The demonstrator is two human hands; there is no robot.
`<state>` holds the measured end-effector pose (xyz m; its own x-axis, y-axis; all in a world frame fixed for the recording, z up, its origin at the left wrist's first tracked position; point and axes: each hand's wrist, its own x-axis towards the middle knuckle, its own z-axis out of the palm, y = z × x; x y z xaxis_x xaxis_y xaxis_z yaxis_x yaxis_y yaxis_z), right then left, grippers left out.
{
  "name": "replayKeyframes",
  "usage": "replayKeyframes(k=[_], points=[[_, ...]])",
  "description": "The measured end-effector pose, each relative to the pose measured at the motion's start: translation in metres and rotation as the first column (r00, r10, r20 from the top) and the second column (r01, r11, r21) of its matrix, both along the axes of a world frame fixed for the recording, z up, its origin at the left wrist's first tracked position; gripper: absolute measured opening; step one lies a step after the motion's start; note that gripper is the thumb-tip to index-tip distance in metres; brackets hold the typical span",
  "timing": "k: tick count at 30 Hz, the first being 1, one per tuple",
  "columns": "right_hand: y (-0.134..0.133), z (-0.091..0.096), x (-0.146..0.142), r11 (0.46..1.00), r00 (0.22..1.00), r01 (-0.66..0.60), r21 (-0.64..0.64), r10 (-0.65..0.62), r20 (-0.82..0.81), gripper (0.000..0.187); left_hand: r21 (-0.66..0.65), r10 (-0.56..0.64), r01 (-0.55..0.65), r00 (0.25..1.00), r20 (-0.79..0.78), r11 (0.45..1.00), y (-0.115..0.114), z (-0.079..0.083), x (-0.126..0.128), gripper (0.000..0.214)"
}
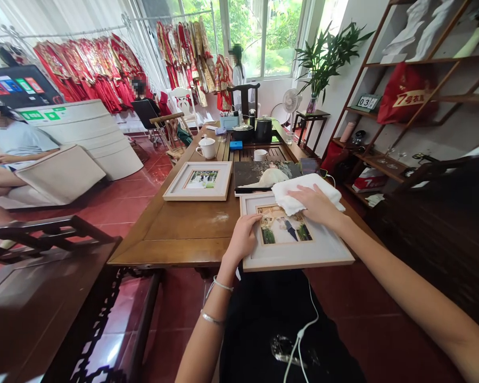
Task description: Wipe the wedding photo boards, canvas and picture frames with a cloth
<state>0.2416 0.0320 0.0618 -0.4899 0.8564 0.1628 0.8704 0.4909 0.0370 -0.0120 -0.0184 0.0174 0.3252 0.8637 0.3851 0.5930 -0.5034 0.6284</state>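
A white-framed wedding photo (327,250) lies at the near edge of the wooden table (183,229), partly overhanging it. My left hand (243,236) grips the frame's left side, fingers curled over its edge. My right hand (317,205) lies flat, fingers spread, on a folded white cloth (299,189) that rests across the top of the frame's glass.
A second framed photo (199,181) and a dark photo print (263,173) lie further back. Beyond them stand a teapot (206,146), cup (260,155) and tea set. A dark wooden chair (43,250) is at my left, shelves (403,106) at right. People sit far left and at the back.
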Motion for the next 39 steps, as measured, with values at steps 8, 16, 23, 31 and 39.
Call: replayKeyframes(k=[8, 16, 23, 31, 39], points=[[-0.039, 0.005, -0.009, 0.975, 0.995, -0.093, -0.201, 0.088, -0.035, 0.066, 0.002, 0.015, -0.015, 0.999, 0.028, 1.000, 0.001, -0.003, 0.001, 0.049], [-0.128, 0.040, 0.007, 0.848, 0.930, -0.350, -0.399, 0.263, -0.255, 0.061, -0.002, 0.021, -0.021, 0.999, 0.034, 1.000, 0.000, -0.001, 0.001, 0.049], [-0.101, 0.024, 0.015, 0.963, 0.989, -0.149, -0.225, 0.141, -0.050, 0.071, 0.005, 0.014, -0.014, 1.000, 0.024, 1.000, 0.002, -0.003, 0.000, 0.049], [-0.033, 0.003, -0.009, 1.000, 0.998, 0.018, -0.001, -0.018, 0.061, 0.068, 0.003, 0.000, 0.000, 1.000, 0.021, 1.000, 0.001, -0.003, -0.001, 0.047], [-0.053, 0.012, -0.039, 0.970, 0.992, -0.103, -0.219, 0.115, 0.045, 0.063, 0.001, 0.012, -0.012, 0.999, 0.034, 1.000, 0.000, -0.001, 0.000, 0.050]])
